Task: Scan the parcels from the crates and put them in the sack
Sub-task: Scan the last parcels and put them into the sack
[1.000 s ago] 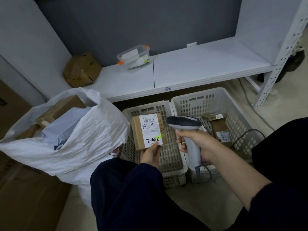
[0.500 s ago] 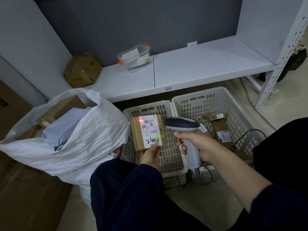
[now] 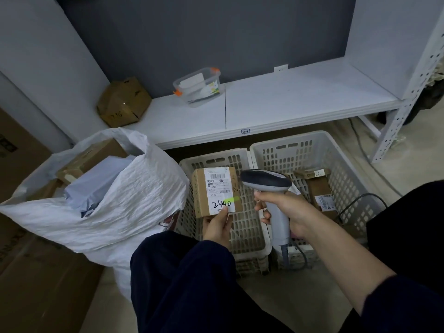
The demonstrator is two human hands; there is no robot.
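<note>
My left hand point(image 3: 217, 227) grips the bottom edge of a small brown cardboard parcel point(image 3: 200, 192) with a white label marked "2440", held up over the left white crate point(image 3: 242, 239). My right hand point(image 3: 290, 212) grips the handle of a grey barcode scanner point(image 3: 264, 181), whose head points at the parcel's label from the right. The right white crate point(image 3: 288, 145) holds a couple of brown parcels point(image 3: 320, 191). The white sack point(image 3: 125, 200) stands open at the left with a brown box and a pale blue packet inside.
A white shelf point(image 3: 288, 104) runs above the crates, bearing a clear plastic tub point(image 3: 198, 86) and a crumpled brown box point(image 3: 123, 103). Large cardboard boxes point(image 3: 36, 272) stand at the far left. A scanner cable point(image 3: 360, 203) trails at the right. My dark trouser legs fill the foreground.
The red scan dot seen on the parcel's label half a second ago is gone. The scanner head has shifted slightly left toward the parcel; the parcel stays held in place.
</note>
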